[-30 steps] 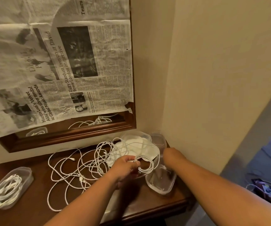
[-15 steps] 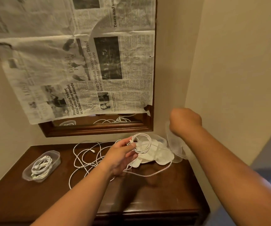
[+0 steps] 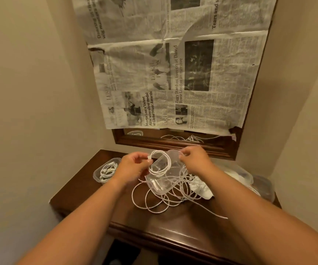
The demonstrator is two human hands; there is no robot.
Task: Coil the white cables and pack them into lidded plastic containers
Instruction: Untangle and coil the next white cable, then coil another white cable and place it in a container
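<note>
My left hand [image 3: 135, 165] pinches a coiled white cable [image 3: 162, 163] at its plug, holding the loop over the mouth of a clear plastic container [image 3: 163, 175]. My right hand [image 3: 194, 159] grips that container at its far rim and tilts it above the table. Loose white cables [image 3: 165, 199] lie tangled on the dark wooden table [image 3: 173, 228] beneath it. At the table's left stands a second clear container [image 3: 106, 169] with a coiled cable inside.
More clear containers and lids [image 3: 249, 178] sit at the table's right beside white paper [image 3: 202, 188]. A wood-framed mirror [image 3: 173, 144] covered with newspaper [image 3: 173, 73] hangs behind. Beige walls close in on both sides.
My right hand has brought the clear container from the right to the middle, in front of me. My left hand has carried the coiled cable up to its opening. The camera turned left.
</note>
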